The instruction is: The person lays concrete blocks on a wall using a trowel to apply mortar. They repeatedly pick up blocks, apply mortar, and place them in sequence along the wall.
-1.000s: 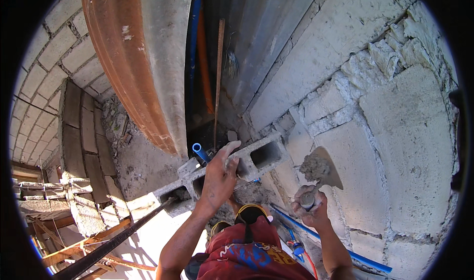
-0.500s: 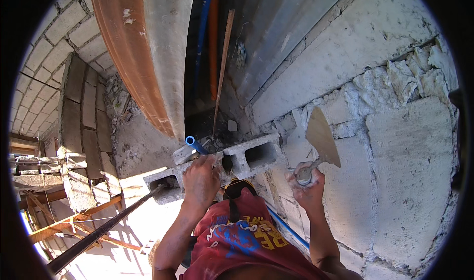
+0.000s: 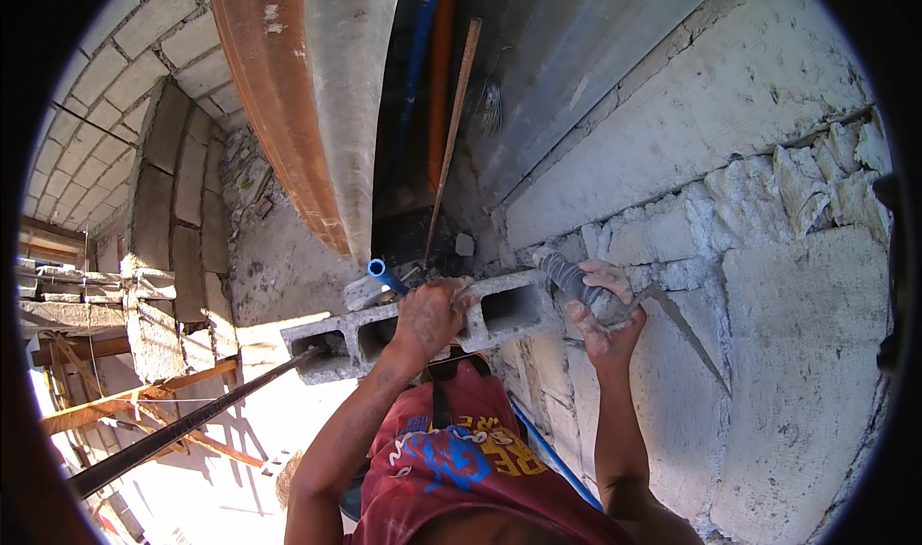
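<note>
Head camera view, looking steeply down: at the left, a dark bar slants in from the near side, its far end at the leftmost cavity of a grey hollow concrete block. The block lies crosswise at the centre, its cavities facing the camera. It looks heavy and rigid, gritty rather than slippery, with thin walls and corners that would probably chip if knocked; the middle, beside a crosswall, seems the balanced place to grip it. A blue pipe sticks up by its far edge. The left hand holds the block near that middle, bent over the far wall with knuckles up and fingers curled; the thumb cannot be made out. Its forearm reaches in from the near side, slanting rightward. Just past the block's right end, the right hand is wrapped around the handle of a trowel, which should feel light and stiff, best held by that thick handle. This forearm rises nearly straight from the near side; the handle points left and far, the blade right and near, almost edge-on before a rough masonry wall.
</note>
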Available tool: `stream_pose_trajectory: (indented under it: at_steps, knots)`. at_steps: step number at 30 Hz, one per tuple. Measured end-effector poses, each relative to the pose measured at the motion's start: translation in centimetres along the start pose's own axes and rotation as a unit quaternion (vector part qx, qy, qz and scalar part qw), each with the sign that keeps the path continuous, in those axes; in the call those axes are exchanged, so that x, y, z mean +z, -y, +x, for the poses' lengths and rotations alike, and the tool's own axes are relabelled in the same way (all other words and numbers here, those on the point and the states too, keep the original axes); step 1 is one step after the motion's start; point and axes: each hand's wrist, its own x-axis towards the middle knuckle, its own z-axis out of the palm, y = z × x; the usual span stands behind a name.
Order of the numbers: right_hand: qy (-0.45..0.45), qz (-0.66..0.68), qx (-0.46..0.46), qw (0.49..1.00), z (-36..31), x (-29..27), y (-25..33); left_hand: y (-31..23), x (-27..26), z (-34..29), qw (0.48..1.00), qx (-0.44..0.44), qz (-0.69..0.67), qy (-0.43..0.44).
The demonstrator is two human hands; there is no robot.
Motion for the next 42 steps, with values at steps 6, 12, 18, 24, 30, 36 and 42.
stream_pose_trajectory:
  at_steps: [6, 12, 18, 24, 30, 36, 42]
  knots:
    - [0.060, -0.058, -0.014, 0.996, -2.5, 2.0, -1.9, 0.2, 0.3, -0.3, 0.999, 0.001, -0.027, -0.021]
    - [-0.038, 0.020, 0.030, 0.999, -1.1, -1.0, -0.3, -1.2, -1.0, -0.3, 0.998, 0.034, -0.017, -0.040]
    - [-0.074, 0.217, -0.073, 0.971, -0.5, -3.7, 8.3, -4.5, -6.9, -8.8, 0.964, 0.149, -0.203, -0.081]
    - [0.236, 0.399, 0.026, 0.886, -5.5, 8.5, 10.8, 2.6, -5.3, -21.5, 0.976, -0.064, -0.197, -0.068]
    - [0.533, 0.375, 0.064, 0.756, -9.2, 16.8, 15.4, 13.8, -2.2, -39.4, 0.842, -0.369, -0.153, -0.362]
    - [0.739, -0.032, 0.025, 0.672, -22.2, 28.5, 8.6, 16.6, 2.9, -54.8, 0.639, -0.400, -0.300, -0.584]
    - [0.744, -0.332, 0.101, 0.570, -44.6, 41.5, -11.5, 36.1, 13.3, -61.2, 0.604, -0.450, -0.330, -0.569]
